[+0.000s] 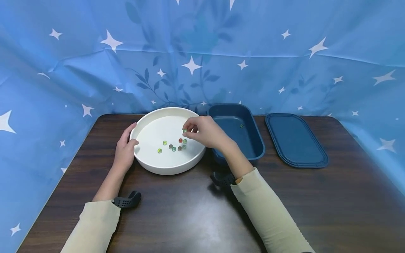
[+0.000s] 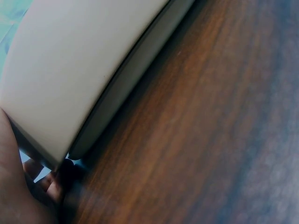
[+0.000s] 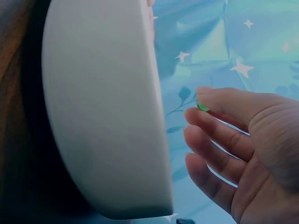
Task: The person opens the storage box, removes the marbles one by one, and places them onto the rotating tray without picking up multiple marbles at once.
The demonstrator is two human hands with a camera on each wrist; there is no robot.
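Observation:
A round white tray (image 1: 152, 127) stands on the table, with several glass marbles in it, mostly green or clear ones and a red marble (image 1: 180, 140). My left hand (image 1: 125, 149) grips the tray's left rim, thumb over the edge; in the left wrist view the tray's side wall (image 2: 79, 70) hides most of the fingers. Above the tray's right part, my right hand (image 1: 205, 131) pinches a green marble (image 3: 202, 106) between thumb and index finger. The other fingers curl loosely below it in the right wrist view.
Right of the tray is a deep blue rectangular bin (image 1: 229, 121), and one small green marble (image 1: 242, 125) lies inside it. Farther right a flat blue lid (image 1: 297, 140) lies on the dark wooden table (image 1: 177, 211). A blue starry cloth (image 1: 202, 42) hangs behind.

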